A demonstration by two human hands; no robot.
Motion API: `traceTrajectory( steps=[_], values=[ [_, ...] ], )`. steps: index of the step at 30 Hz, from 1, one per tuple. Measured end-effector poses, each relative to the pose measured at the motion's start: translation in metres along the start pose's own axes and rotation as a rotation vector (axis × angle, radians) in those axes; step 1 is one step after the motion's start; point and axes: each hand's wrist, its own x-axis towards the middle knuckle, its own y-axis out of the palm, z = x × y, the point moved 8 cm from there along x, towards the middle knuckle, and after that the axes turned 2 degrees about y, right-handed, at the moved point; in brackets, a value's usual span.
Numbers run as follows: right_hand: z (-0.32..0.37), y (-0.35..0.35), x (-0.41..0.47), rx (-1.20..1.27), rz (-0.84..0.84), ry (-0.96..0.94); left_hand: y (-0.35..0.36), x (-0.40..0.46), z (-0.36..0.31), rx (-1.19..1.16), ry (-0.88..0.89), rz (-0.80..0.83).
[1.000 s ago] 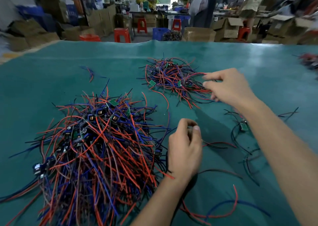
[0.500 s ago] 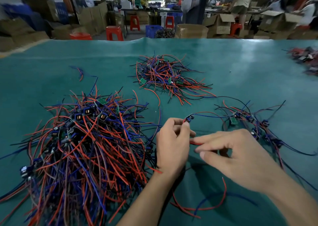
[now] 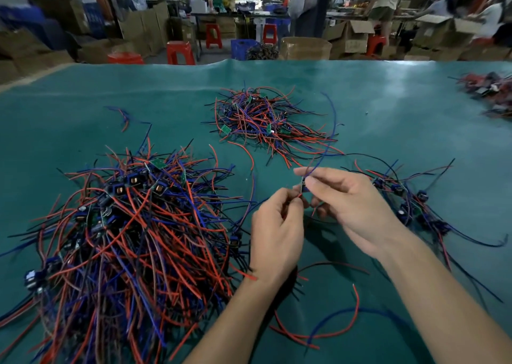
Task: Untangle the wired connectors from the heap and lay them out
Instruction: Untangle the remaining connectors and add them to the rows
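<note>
A big heap of red, blue and black wired connectors covers the near left of the green table. Just right of it, my left hand and my right hand meet above the table and both pinch one small wired connector. Its blue wire arcs up and away from my right fingers; a red wire shows at my left fingertips. A smaller pile lies further back at centre. A row of laid-out connectors lies to the right.
Loose red and blue wires lie on the table between my forearms. Another tangle sits at the far right edge. A short stray wire lies at the back left. Beyond the table are cardboard boxes, red stools and people.
Both hands have risen off the table and now hold the connector up between them. Its blue wire has swung upward. A second earlier my right hand was reaching at the far pile.
</note>
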Motion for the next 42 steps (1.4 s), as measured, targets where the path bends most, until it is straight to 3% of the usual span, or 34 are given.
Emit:
traceTrajectory(
  steps=[5,9,17,23,30,32,34,38,42],
  values=[
    [-0.003,-0.014,-0.001,0.208,-0.103,0.047,0.005,-0.002,-0.007,0.047,0.086,0.066],
    [-0.002,-0.024,-0.001,0.239,-0.154,0.018,0.006,-0.001,-0.007,0.038,0.087,0.068],
    [0.0,-0.022,0.0,0.176,0.016,0.042,0.009,-0.001,-0.004,0.041,0.102,0.08],
    [0.014,-0.052,-0.001,0.041,-0.268,-0.107,0.012,-0.001,0.0,-0.01,0.077,0.109],
    [0.007,-0.122,-0.021,0.662,-0.743,-0.131,0.002,-0.002,0.001,-0.002,0.075,0.005],
    [0.004,-0.121,-0.026,0.621,-0.791,-0.092,-0.005,0.0,0.005,-0.063,0.04,-0.073],
    [0.001,-0.097,-0.022,0.403,-0.658,-0.007,-0.008,0.002,0.009,-0.103,0.013,-0.106],
    [-0.01,-0.008,-0.01,0.018,-0.115,0.064,-0.001,0.002,0.006,-0.134,0.013,-0.031],
    [-0.004,0.002,-0.01,-0.014,-0.102,-0.093,0.007,0.001,0.002,-0.027,0.045,0.079]
  ],
)
